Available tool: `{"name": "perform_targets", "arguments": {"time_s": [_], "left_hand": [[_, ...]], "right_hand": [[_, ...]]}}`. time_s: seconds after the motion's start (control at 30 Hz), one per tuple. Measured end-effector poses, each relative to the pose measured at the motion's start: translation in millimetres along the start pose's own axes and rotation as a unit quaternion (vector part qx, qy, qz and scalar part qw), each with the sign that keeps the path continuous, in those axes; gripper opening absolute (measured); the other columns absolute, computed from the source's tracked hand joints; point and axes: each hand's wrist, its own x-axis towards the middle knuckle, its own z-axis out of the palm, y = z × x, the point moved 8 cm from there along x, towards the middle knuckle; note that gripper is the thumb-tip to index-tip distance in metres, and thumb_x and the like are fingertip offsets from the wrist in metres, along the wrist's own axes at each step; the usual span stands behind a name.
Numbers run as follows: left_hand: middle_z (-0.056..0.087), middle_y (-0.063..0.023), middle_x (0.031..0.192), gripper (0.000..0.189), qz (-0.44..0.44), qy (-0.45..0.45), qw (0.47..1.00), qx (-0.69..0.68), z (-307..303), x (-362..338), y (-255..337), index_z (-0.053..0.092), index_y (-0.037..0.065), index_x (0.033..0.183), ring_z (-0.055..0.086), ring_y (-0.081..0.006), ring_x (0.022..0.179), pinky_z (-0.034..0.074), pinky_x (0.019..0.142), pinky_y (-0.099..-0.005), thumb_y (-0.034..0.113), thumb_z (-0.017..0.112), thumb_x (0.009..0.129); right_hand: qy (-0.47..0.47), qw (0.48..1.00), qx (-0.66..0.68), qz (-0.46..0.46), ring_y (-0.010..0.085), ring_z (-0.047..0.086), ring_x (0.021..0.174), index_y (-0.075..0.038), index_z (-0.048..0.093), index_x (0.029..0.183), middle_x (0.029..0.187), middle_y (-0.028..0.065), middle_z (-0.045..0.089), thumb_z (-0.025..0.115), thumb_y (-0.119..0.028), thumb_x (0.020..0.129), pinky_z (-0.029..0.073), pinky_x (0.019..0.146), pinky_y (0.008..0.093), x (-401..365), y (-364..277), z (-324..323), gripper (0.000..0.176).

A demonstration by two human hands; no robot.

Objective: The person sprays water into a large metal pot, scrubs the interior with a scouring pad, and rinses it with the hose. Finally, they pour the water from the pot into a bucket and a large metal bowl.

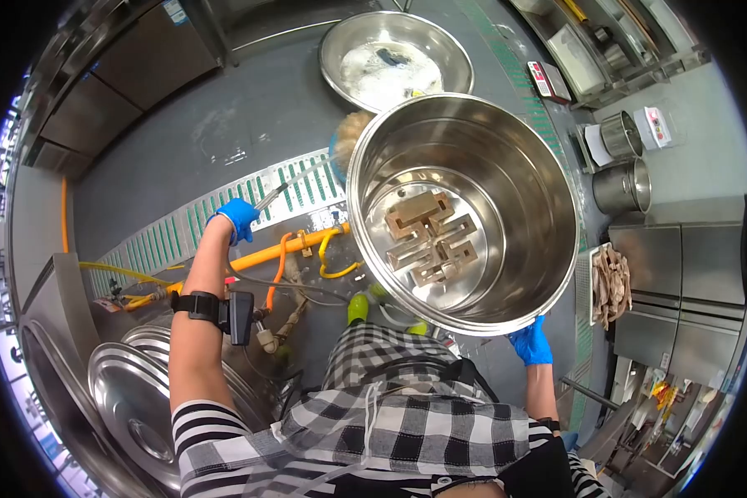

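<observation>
My left hand (239, 221), in a blue glove, is closed around a slim metal hose nozzle (270, 197) with a thin stream running from its tip toward the pot's left side. A dark hose trails below this hand. My right hand (531, 341), also gloved in blue, grips the lower right rim of a large stainless steel pot (548, 207). The pot is tilted, its mouth facing me. Inside, near its base, shows a brownish, blocky metal piece (427, 236) with slots and arms. Part of my right hand's fingers is hidden by the rim.
A wide steel basin (332, 62) holds foamy water and a dark cloth. Behind the pot sits a partly hidden blue tub (337, 158). A floor drain grate (191, 212), yellow pipe (286, 246) and steel lids (129, 398) lie left. A filled tray (611, 286) and pots (622, 187) stand right.
</observation>
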Motion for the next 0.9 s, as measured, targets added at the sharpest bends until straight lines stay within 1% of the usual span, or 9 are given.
{"name": "perform_targets", "arguments": {"time_s": [0.07, 0.13, 0.17, 0.23, 0.27, 0.37, 0.43, 0.67, 0.9], "left_hand": [[0.057, -0.0159, 0.059, 0.028, -0.013, -0.004, 1.0, -0.009, 0, -5, 1, 0.055, -0.001, 0.079, 0.054, -0.0212, 0.044, 0.041, 0.039, -0.033, 0.023, 0.041, 0.077], [0.055, -0.0138, 0.053, 0.027, -0.035, 0.007, 0.998, -0.055, -2, -6, -1, 0.056, -0.001, 0.073, 0.049, -0.0194, 0.039, 0.039, 0.038, -0.0322, 0.025, 0.046, 0.076], [0.055, -0.0138, 0.053, 0.027, -0.035, 0.007, 0.998, -0.053, -2, -6, 0, 0.056, -0.001, 0.073, 0.049, -0.0194, 0.039, 0.039, 0.038, -0.0322, 0.025, 0.046, 0.076], [0.057, -0.0162, 0.058, 0.027, -0.041, -0.003, 0.998, -0.043, -1, -5, 0, 0.055, -0.001, 0.082, 0.051, -0.0209, 0.041, 0.039, 0.037, -0.0332, 0.023, 0.044, 0.076], [0.057, -0.0162, 0.058, 0.027, -0.041, -0.003, 0.998, -0.043, -1, -5, 1, 0.055, -0.001, 0.082, 0.051, -0.0209, 0.041, 0.039, 0.037, -0.0332, 0.023, 0.044, 0.076], [0.056, -0.0166, 0.057, 0.028, -0.053, 0.004, 0.997, -0.053, -2, -9, 2, 0.054, -0.001, 0.084, 0.051, -0.0206, 0.04, 0.039, 0.037, -0.033, 0.023, 0.044, 0.076], [0.055, -0.0133, 0.053, 0.029, -0.055, 0.012, 0.996, -0.07, -3, -8, 1, 0.055, -0.001, 0.075, 0.047, -0.0187, 0.038, 0.038, 0.036, -0.0319, 0.026, 0.047, 0.075], [0.055, -0.0139, 0.054, 0.03, -0.036, 0.012, 0.999, -0.038, -6, -9, 7, 0.055, -0.001, 0.079, 0.047, -0.0193, 0.038, 0.038, 0.036, -0.033, 0.027, 0.046, 0.075], [0.054, -0.014, 0.053, 0.029, -0.053, 0.015, 0.998, -0.044, -8, -10, 8, 0.055, 0.0, 0.078, 0.045, -0.0186, 0.036, 0.036, 0.035, -0.0313, 0.028, 0.047, 0.075]], "right_hand": [[-0.015, 1.0, -0.007, 0.0, 0.0247, 0.034, 0.111, -0.008, 0.025, 0.122, 0.124, 0.0079, 0.031, 0.034, -0.044, 0.08, 0.031, 0.091, 0.0385, -3, -1, 6, 0.056], [-0.019, 1.0, 0.0, -0.003, 0.0245, 0.035, 0.11, -0.008, 0.026, 0.121, 0.123, 0.0078, 0.032, 0.036, -0.043, 0.08, 0.031, 0.09, 0.0385, 0, 0, 2, 0.055], [-0.025, 1.0, 0.005, -0.005, 0.0244, 0.035, 0.109, -0.007, 0.027, 0.121, 0.122, 0.0076, 0.033, 0.038, -0.042, 0.079, 0.032, 0.09, 0.0384, 1, 0, 1, 0.055], [-0.022, 1.0, 0.017, -0.005, 0.0242, 0.036, 0.109, -0.007, 0.028, 0.12, 0.122, 0.0075, 0.034, 0.038, -0.041, 0.079, 0.032, 0.09, 0.0384, 1, 0, -1, 0.054], [-0.02, 0.999, 0.027, -0.005, 0.024, 0.037, 0.108, -0.007, 0.029, 0.119, 0.121, 0.0074, 0.035, 0.039, -0.04, 0.079, 0.032, 0.09, 0.0384, 1, 1, -1, 0.053], [-0.022, 0.999, 0.032, -0.002, 0.024, 0.037, 0.108, -0.007, 0.029, 0.119, 0.121, 0.0076, 0.035, 0.04, -0.039, 0.08, 0.032, 0.09, 0.0384, 0, 0, 1, 0.052], [-0.023, 0.999, 0.033, -0.003, 0.0241, 0.037, 0.108, -0.007, 0.03, 0.119, 0.121, 0.0076, 0.035, 0.039, -0.039, 0.08, 0.032, 0.09, 0.0384, 0, 0, 1, 0.051], [-0.001, 0.999, 0.039, -0.006, 0.0243, 0.037, 0.108, -0.007, 0.029, 0.119, 0.121, 0.0077, 0.036, 0.039, -0.038, 0.08, 0.032, 0.09, 0.0389, 1, 1, -5, 0.05], [-0.017, 0.999, 0.033, -0.009, 0.0245, 0.036, 0.109, -0.007, 0.029, 0.12, 0.122, 0.0077, 0.034, 0.038, -0.037, 0.081, 0.03, 0.091, 0.0393, 2, 2, -7, 0.05]]}}
